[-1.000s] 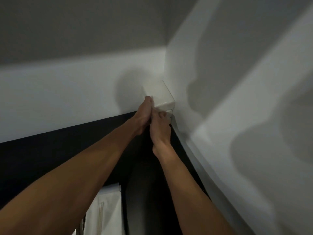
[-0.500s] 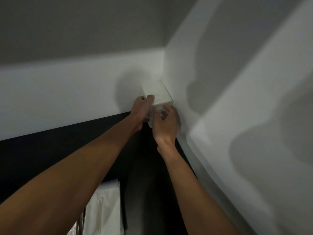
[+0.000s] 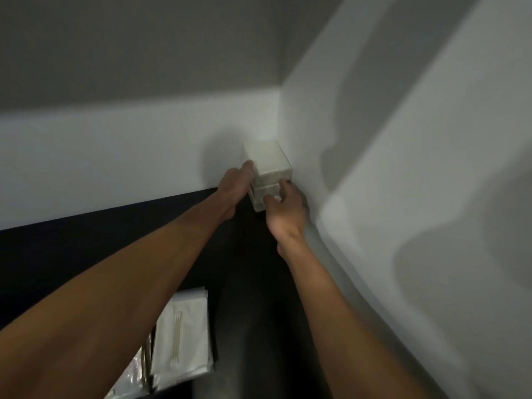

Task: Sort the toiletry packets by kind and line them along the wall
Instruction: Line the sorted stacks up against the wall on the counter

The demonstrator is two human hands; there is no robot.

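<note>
A small stack of white toiletry boxes (image 3: 269,165) stands in the far corner where the two white walls meet, on a dark counter (image 3: 247,283). My left hand (image 3: 234,184) holds the stack's left side, thumb up along its edge. My right hand (image 3: 285,210) grips the lower boxes from the front right, fingers curled around them. Near the bottom edge lies a pile of flat white packets (image 3: 184,338), the top one showing cotton swabs. Beside it, partly under my left forearm, lies a shiny clear packet (image 3: 129,378).
White walls (image 3: 115,156) close the counter at the back and on the right (image 3: 403,197). Shadows of my arms fall on the right wall.
My right hand has slid from in front of the stack to its right side and now grips the lower boxes. My left hand stays at the left side. The view shifted slightly.
</note>
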